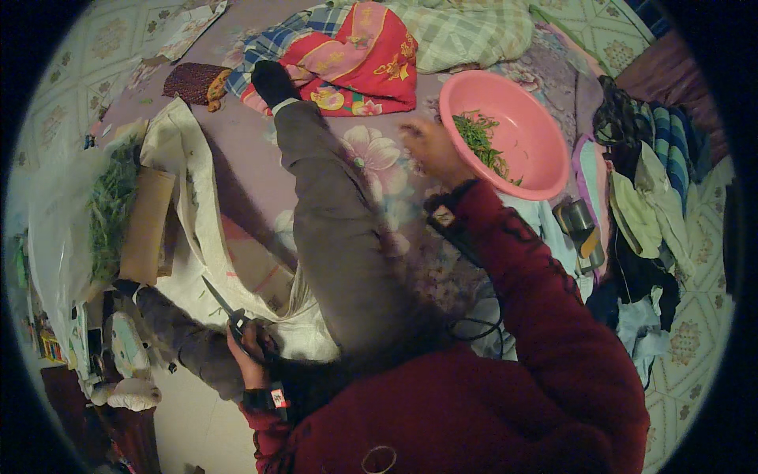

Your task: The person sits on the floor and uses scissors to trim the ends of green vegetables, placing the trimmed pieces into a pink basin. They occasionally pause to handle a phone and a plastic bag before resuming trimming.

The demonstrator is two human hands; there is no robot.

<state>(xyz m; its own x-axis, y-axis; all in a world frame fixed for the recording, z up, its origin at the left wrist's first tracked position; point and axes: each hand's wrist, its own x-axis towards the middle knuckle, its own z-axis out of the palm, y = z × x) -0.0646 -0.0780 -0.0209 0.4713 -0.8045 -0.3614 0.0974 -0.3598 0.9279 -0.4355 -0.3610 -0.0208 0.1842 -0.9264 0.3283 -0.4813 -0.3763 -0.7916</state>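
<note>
My left hand [251,351], low in the head view by my bent left leg, is closed round the dark handle of a knife [215,295]. Its narrow grey blade points up and to the left, over a whitish woven sack [196,174]. My right hand [434,150] is raised just left of a pink plastic basin [545,130]. Motion blurs its fingers, so I cannot make out whether anything is in them. Thin green vegetable pieces [482,142] lie along the left side inside the basin.
Leafy greens [114,205] in clear plastic stand at the left beside a cardboard piece [146,225]. My outstretched leg [335,213] crosses the flowered bedspread [371,150]. A red folded blanket [363,63] lies beyond; clothes [647,197] and a metal cup [576,215] are at the right.
</note>
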